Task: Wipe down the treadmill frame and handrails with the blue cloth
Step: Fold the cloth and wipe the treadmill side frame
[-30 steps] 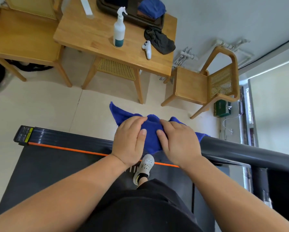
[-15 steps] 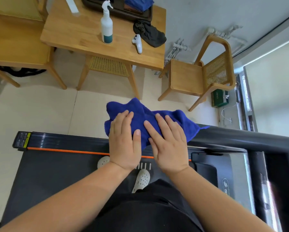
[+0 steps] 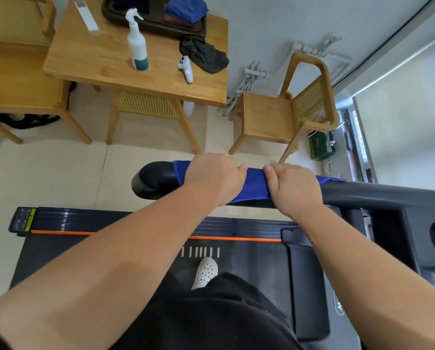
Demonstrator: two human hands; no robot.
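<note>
The blue cloth [image 3: 255, 184] is wrapped over the treadmill's black handrail [image 3: 158, 181], near its rounded free end. My left hand [image 3: 215, 176] grips the cloth and rail, fingers curled over the top. Just to its right, my right hand [image 3: 293, 186] grips the same cloth and rail. A corner of cloth sticks out past my right hand. The rail runs right to the console [image 3: 413, 223]. Below lies the black belt [image 3: 249, 263] and the side frame with its orange stripe [image 3: 60, 232].
A wooden table [image 3: 97, 59] stands ahead with a white spray bottle [image 3: 137, 44], a white controller [image 3: 187, 69], a dark rag [image 3: 203, 55] and a tray holding another blue cloth [image 3: 186, 8]. Wooden chairs [image 3: 287, 114] stand at left and right. My white shoe [image 3: 206, 271] is on the belt.
The cloth went from bunched under my flat hands to wrapped round the handrail. Both hands have curled round it. The view has shifted, showing the rail's rounded end.
</note>
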